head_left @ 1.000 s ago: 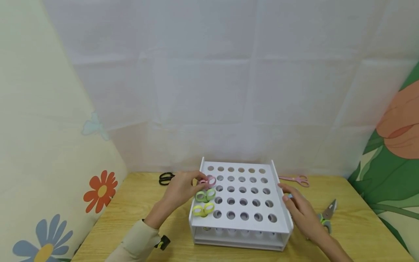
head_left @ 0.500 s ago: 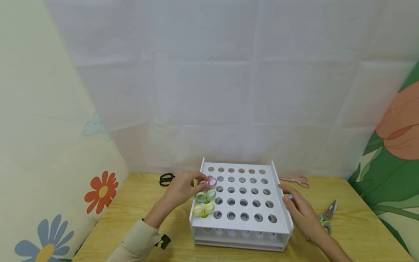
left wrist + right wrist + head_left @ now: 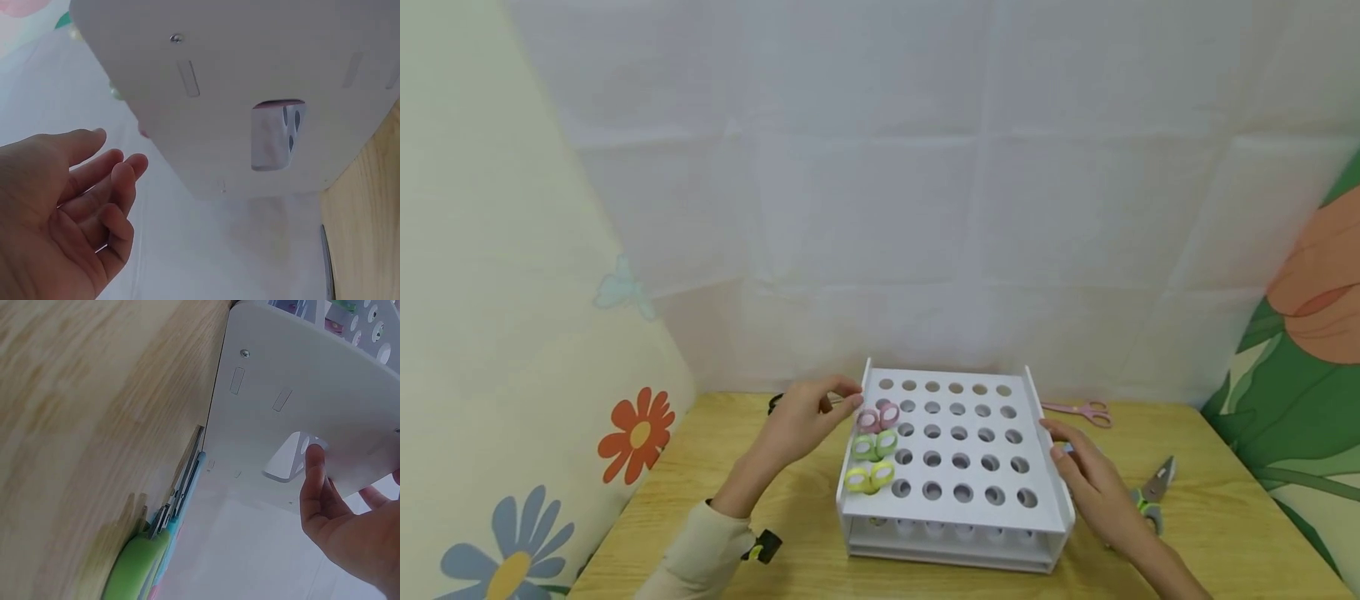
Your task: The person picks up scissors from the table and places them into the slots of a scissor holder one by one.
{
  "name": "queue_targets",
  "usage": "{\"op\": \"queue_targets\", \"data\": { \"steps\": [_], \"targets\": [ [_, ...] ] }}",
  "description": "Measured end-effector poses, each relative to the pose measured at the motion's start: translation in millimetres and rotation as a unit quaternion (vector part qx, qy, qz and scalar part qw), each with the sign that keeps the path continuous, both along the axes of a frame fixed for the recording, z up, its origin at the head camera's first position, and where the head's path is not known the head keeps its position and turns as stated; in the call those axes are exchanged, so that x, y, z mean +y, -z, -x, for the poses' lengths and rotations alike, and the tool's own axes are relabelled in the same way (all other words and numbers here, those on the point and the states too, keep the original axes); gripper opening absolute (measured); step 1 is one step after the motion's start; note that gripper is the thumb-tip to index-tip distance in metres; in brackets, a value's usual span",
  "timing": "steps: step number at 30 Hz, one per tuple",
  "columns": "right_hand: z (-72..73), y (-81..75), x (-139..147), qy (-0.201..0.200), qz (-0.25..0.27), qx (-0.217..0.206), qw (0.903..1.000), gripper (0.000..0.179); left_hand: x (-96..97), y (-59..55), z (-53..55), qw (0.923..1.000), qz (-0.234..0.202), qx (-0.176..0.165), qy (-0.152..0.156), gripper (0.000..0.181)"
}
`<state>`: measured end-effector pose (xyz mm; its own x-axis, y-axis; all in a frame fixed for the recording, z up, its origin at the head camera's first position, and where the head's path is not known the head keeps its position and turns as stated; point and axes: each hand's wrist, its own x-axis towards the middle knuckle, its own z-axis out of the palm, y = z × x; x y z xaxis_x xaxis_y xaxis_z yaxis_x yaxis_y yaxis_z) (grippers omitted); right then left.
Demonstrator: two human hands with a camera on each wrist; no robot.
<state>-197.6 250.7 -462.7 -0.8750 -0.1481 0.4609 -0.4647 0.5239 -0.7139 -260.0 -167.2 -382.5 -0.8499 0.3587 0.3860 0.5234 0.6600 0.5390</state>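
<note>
A white rack [image 3: 947,508] with rows of round holes stands on the table. Along its left column, pink scissors [image 3: 887,413], green scissors [image 3: 886,442] and yellow scissors [image 3: 882,476] sit handles up, their blades down in the holes. My left hand [image 3: 801,421] hovers just off the rack's left side, fingers loosely curled around nothing; the left wrist view shows a gap between that hand [image 3: 75,206] and the side panel [image 3: 206,131]. On the opposite side my right hand [image 3: 1097,492] grips the right panel [image 3: 300,412], with a digit at its cutout and other fingers at the upper edge.
Pink scissors [image 3: 1093,412] lie behind the right hand, and grey-green scissors [image 3: 1152,498] lie right of it. Something light blue [image 3: 187,494] is beside the green handle [image 3: 134,565]. Black-handled scissors [image 3: 775,403] are partly hidden behind the left hand.
My left hand has let go of the pink scissors in the rack and drawn back slightly to the left. The right hand keeps its place on the rack.
</note>
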Motion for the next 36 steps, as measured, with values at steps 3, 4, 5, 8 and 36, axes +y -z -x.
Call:
{"op": "queue_targets", "data": {
  "steps": [3, 4, 5, 8, 36],
  "targets": [
    [0.5, 0.0, 0.2, -0.001, -0.002, 0.002, 1.0000, 0.039, -7.3, -1.1, 1.3, 0.9998, -0.016, 0.010, -0.009, 0.021],
    [0.5, 0.1, 0.2, -0.001, -0.002, 0.003, 1.0000, 0.039, -9.8, -1.1, 1.9, 0.9997, -0.020, 0.012, -0.011, 0.020],
    [0.6, 0.3, 0.3, -0.001, -0.002, 0.004, 1.0000, 0.039, -12.1, -1.0, 2.7, 0.9996, -0.022, 0.014, -0.014, 0.019],
    [-0.1, 0.6, 0.4, 0.001, -0.001, 0.003, 1.0000, 0.039, -18.4, -0.3, 5.0, 0.9993, -0.029, 0.014, -0.018, 0.020],
    [-1.3, -0.9, 1.7, -0.007, 0.008, 0.009, 0.9999, 0.039, -65.9, 38.4, 58.9, 0.9986, 0.007, 0.003, -0.053, 0.024]
  ]
}}
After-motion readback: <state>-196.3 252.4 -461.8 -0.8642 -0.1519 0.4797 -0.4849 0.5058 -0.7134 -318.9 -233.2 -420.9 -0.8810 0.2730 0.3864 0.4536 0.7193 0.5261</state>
